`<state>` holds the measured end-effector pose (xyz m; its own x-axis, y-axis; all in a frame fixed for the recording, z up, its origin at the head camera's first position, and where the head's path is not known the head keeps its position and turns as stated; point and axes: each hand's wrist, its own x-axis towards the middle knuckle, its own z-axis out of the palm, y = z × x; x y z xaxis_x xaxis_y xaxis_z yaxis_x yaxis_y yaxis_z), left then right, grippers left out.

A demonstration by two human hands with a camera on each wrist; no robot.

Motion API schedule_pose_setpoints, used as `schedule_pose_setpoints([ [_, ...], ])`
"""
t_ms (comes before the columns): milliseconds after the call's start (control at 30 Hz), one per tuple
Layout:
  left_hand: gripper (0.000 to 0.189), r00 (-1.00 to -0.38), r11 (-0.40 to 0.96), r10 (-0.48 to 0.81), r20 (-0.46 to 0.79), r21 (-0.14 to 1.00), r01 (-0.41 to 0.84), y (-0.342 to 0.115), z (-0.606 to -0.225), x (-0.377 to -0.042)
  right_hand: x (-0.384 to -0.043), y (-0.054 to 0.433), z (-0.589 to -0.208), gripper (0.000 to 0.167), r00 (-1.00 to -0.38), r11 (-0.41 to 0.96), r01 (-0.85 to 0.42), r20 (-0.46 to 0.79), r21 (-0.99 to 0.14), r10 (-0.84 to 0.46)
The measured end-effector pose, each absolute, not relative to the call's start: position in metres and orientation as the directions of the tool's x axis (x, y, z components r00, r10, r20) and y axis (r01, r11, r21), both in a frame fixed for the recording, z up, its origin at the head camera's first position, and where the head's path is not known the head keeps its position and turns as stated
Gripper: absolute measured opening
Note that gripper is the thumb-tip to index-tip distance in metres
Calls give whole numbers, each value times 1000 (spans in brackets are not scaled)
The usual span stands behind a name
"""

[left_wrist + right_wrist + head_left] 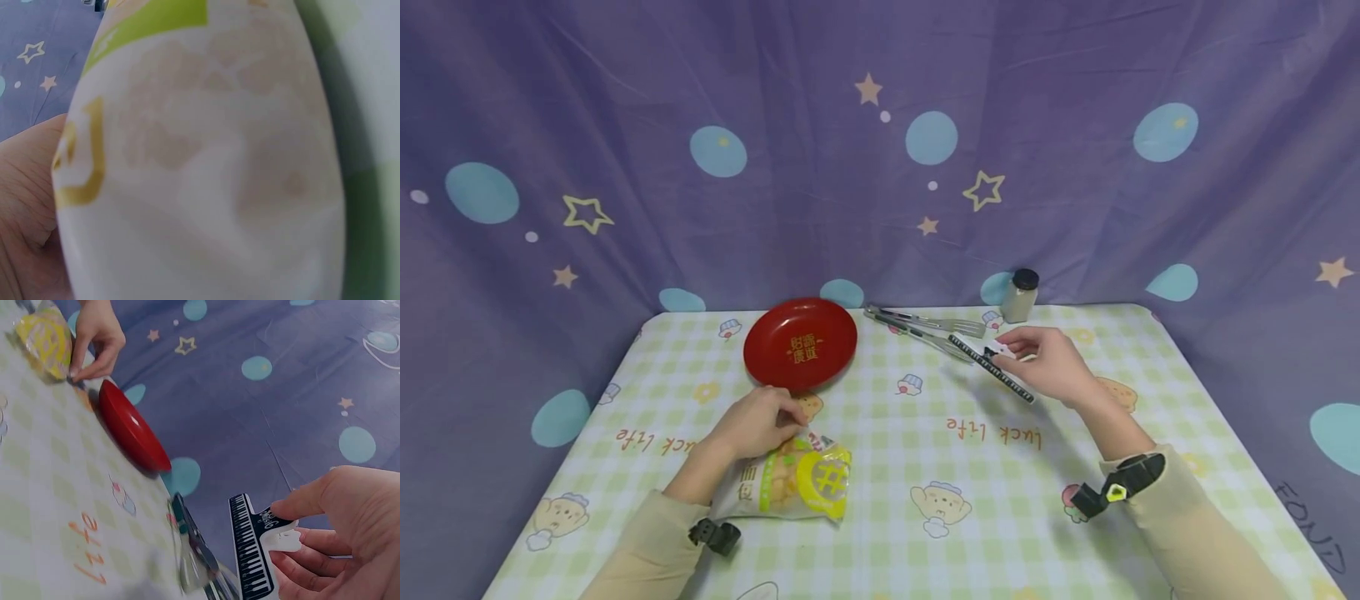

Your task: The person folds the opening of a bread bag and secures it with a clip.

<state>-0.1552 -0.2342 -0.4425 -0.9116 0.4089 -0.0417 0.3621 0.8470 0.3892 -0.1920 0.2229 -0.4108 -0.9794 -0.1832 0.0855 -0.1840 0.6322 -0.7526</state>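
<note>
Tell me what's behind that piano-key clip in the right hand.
In the head view, metal tongs and checked tablecloth show beyond the clip. What the clip and right hand cover, perhaps part of the tongs, cannot be seen.

A red plate (801,329) is lying near the table's (880,542) far edge, towards the left corner. Metal tongs (943,324) are resting just beside it; a black-lidded jar (1019,302) is standing towards the far right corner.

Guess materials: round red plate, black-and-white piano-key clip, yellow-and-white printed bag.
Round red plate: glossy, perhaps plastic; bright highlights. Piano-key clip: likely smooth plastic; clean curved edges. Printed bag: shiny, probably plastic film; wrinkles.
</note>
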Motion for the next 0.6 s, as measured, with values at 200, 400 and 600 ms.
schedule_pose_setpoints([
  [200, 9, -911, 843, 411, -42, 399, 362, -233, -441, -153, -190, 204, -413, 32, -966, 562, -211, 81, -800, -246],
  [400, 9, -912, 842, 410, -38, 401, 362, -233, -441, -152, -185, 188, -412, 29, -944, 534, -260, 97, -804, -314],
  [600, 9, -910, 841, 414, -29, 396, 370, -233, -443, -153, -179, 172, -413, 29, -923, 503, -273, 75, -820, -379],
])
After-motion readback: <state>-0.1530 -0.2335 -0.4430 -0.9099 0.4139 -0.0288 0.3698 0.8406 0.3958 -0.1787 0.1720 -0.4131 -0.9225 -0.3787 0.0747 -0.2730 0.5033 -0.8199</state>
